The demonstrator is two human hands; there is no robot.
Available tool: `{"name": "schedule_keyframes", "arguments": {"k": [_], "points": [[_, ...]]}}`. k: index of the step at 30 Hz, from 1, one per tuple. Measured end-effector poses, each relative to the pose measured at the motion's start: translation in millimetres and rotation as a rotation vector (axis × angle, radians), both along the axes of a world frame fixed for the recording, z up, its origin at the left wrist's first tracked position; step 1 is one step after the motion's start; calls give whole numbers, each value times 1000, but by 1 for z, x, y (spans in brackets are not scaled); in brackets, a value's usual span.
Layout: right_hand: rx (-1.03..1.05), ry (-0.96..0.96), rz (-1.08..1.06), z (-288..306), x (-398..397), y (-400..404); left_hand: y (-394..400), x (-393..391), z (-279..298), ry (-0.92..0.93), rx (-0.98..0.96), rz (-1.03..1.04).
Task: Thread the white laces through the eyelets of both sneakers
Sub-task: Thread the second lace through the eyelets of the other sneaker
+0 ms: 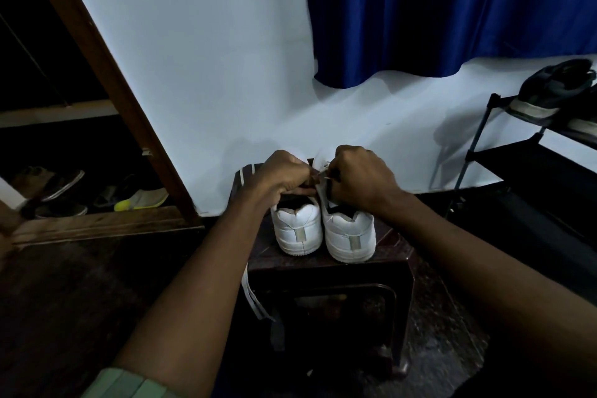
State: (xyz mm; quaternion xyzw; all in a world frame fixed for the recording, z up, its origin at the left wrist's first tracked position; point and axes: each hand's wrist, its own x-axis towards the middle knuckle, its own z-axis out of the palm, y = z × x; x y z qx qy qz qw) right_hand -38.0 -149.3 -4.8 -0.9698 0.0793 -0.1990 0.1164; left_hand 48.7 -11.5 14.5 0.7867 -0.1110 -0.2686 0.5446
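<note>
Two white sneakers stand side by side, heels toward me, on a dark plastic stool (391, 255): the left sneaker (297, 229) and the right sneaker (350, 236). My left hand (284, 176) and my right hand (361, 178) are both closed over the right sneaker's upper, pinching a thin white lace tip (323, 173) between them. The eyelets are hidden under my fingers. A second white lace (252, 294) hangs loose off the stool's left edge.
A white wall and a blue curtain (452, 10) stand behind the stool. A black shoe rack (529, 158) with dark shoes is at the right. At the left, a wooden frame (106, 81) borders a low shelf holding several shoes (139, 199).
</note>
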Motion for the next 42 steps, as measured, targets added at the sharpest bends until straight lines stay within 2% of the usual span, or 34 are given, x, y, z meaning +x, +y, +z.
{"name": "schedule_keyframes", "arguments": {"k": [4,7,12,15,20,23,25,26,31,32,33,34,35,37,38,40,42], "points": [[-105,-17,7,-3,1,3,2,1,2,-4,-15,-41],[-77,-48,-18,-7,3,2,4,1,-1,-56,-21,-80],[50,-32,34,-6,7,-6,1,5,-10,-372,145,-58],[193,-26,44,-5,8,-16,0,4,-6,-553,306,-132],[211,-7,73,-7,8,-14,1,2,-3,-828,416,-219],[316,20,59,0,8,-20,1,7,-5,-863,464,-243],[400,-6,47,7,6,-28,3,13,-3,-763,375,-175],[431,-34,36,10,5,-32,4,16,-1,-652,249,-112],[525,-266,-58,13,1,-45,-2,13,10,201,-747,151],[547,-301,-90,12,1,-46,-3,14,12,330,-902,211],[560,-324,-136,12,1,-47,-3,16,14,375,-951,259],[568,-345,-191,13,2,-48,-1,20,16,283,-865,286],[573,-365,-258,15,2,-49,1,24,17,57,-649,280],[621,-368,-376,20,2,-52,7,28,15,-557,-57,155],[687,-350,-404,23,2,-53,8,26,11,-776,172,63],[905,-330,-350,28,2,-52,6,16,5,-928,461,-85],[1192,-375,-200,31,4,-48,0,10,0,-968,605,-152]]}}
